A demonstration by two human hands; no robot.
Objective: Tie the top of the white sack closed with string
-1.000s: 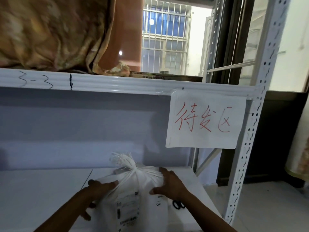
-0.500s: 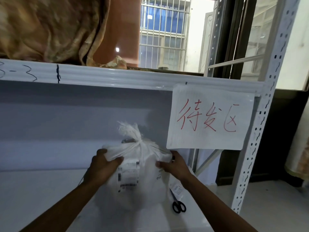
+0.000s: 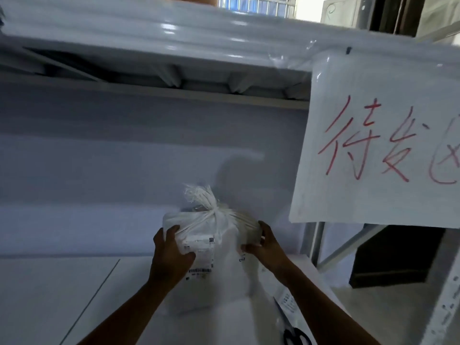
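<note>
- The white sack point(image 3: 211, 260) stands upright on the shelf point(image 3: 74, 295), its neck gathered into a frayed tuft and cinched with white string point(image 3: 216, 215).
- A printed label point(image 3: 200, 257) with barcodes faces us on the front of the sack.
- Left hand point(image 3: 170, 255) is wrapped round the sack's left shoulder, fingers curled over the top edge, thumb pressed across the label.
- Right hand point(image 3: 265, 244) clamps the right shoulder, fingers bent over the plastic, thumb on the front.
- Scissors point(image 3: 292, 332) with black handles lie on the shelf near the sack, down at the right, touching a small printed slip point(image 3: 287, 301).
- Above right, a paper sign point(image 3: 378, 135) with red handwriting hangs from the upper shelf beam point(image 3: 174, 38), taped on.
- Behind the sack, the plain pale back wall point(image 3: 124, 158) carries its shadow.
</note>
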